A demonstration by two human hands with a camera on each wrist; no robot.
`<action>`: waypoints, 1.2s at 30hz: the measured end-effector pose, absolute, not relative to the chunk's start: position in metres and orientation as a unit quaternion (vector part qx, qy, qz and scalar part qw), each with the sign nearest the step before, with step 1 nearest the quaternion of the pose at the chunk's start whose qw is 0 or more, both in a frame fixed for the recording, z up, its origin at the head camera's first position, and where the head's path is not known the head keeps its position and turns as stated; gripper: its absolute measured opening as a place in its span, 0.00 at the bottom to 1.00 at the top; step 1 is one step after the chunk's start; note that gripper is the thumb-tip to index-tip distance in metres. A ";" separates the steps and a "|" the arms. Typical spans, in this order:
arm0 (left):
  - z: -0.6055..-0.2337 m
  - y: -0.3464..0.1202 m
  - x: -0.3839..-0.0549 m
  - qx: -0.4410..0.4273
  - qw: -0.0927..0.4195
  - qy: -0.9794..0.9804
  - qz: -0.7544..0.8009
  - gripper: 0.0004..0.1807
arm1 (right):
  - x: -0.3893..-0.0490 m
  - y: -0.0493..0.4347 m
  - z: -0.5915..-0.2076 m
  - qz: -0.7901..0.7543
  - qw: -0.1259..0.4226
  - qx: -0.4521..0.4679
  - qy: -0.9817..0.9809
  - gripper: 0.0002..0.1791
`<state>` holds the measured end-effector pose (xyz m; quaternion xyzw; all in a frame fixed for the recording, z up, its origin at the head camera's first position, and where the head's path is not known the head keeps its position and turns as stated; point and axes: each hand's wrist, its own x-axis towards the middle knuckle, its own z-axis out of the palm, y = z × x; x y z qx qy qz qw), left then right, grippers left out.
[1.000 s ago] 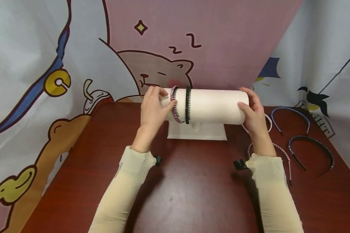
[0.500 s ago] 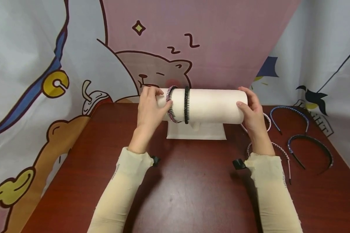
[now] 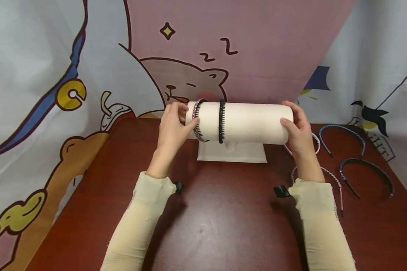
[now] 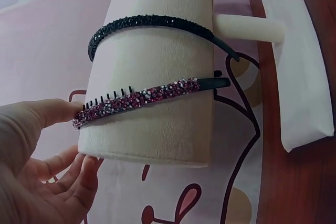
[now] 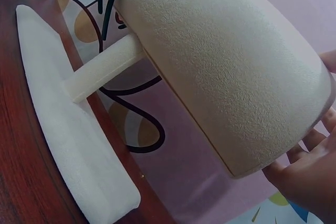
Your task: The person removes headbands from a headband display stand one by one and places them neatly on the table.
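Note:
A cream roll-shaped headband stand (image 3: 254, 122) rises on a post from a flat base (image 3: 232, 152). Two headbands with comb teeth wrap the roll: a pink glittery headband (image 4: 147, 95) close to the left end and a black beaded headband (image 3: 221, 122) further right. The thumb of my left hand (image 3: 173, 126) touches the pink headband, its other fingers lying at the roll's end rim. At the opposite end, my right hand (image 3: 298, 131) holds the roll, thumb on the front and fingers round the far side; in the right wrist view its fingers are partly cut off.
On the table's right lie a blue headband (image 3: 342, 128), a dark blue headband (image 3: 366, 162), a pink braided headband (image 3: 334, 177) and a pale headband (image 3: 317, 143), partly behind my right hand. A cartoon-printed cloth (image 3: 268, 49) hangs behind the reddish-brown table (image 3: 217, 210).
The pink headband has slid left along the roll toward its end, my left hand moving with it. The black headband and my right hand keep their places on the roll.

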<state>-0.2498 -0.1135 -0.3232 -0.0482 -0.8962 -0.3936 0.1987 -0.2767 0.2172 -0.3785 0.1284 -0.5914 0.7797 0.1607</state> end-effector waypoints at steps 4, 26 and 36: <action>-0.324 -0.119 -0.250 -0.046 0.189 -0.890 -0.413 0.22 | -0.276 0.218 -0.378 0.780 0.163 0.129 -0.591 0.25; -0.337 -0.145 -0.254 -0.048 0.090 -0.778 -0.619 0.17 | -0.277 0.218 -0.379 0.785 0.166 0.130 -0.582 0.24; -0.341 -0.153 -0.251 -0.030 0.083 -0.741 -0.666 0.16 | -0.277 0.218 -0.379 0.782 0.160 0.130 -0.588 0.25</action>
